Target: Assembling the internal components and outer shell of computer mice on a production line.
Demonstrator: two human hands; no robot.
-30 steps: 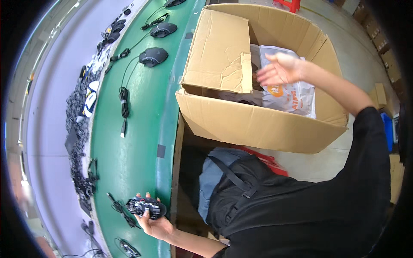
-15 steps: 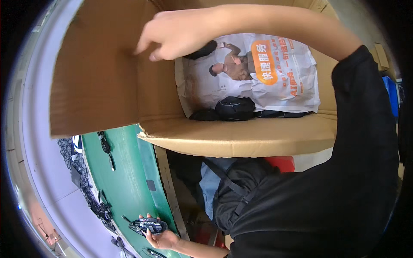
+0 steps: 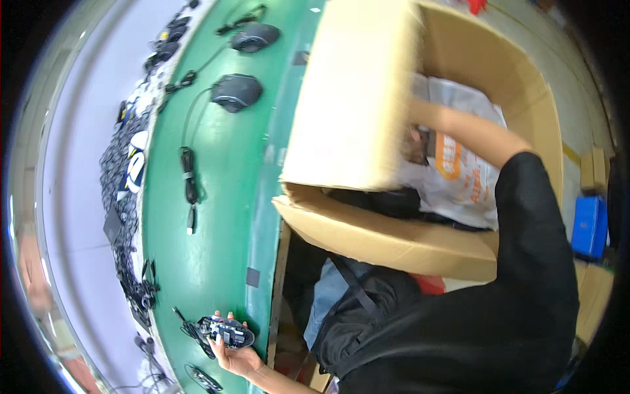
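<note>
At the lower left, my left hand holds a dark computer mouse whose circuit board shows, with its bundled cable beside it. The fingers wrap round the mouse, above the green bench. My right forearm reaches into a large cardboard box. A blurred, raised box flap hides the right hand, so its fingers do not show. Inside the box lie a white sheet with orange print and dark items partly under it.
Two black mice with cables and a cable bundle lie on the bench. Small dark parts are piled along its far side. Below the box is a black bag. A blue bin stands at the right.
The view has shifted, so the box sits further right and more bench shows. My right hand has passed behind the flap, which now stands across the box opening. The left hand still holds the mouse.
</note>
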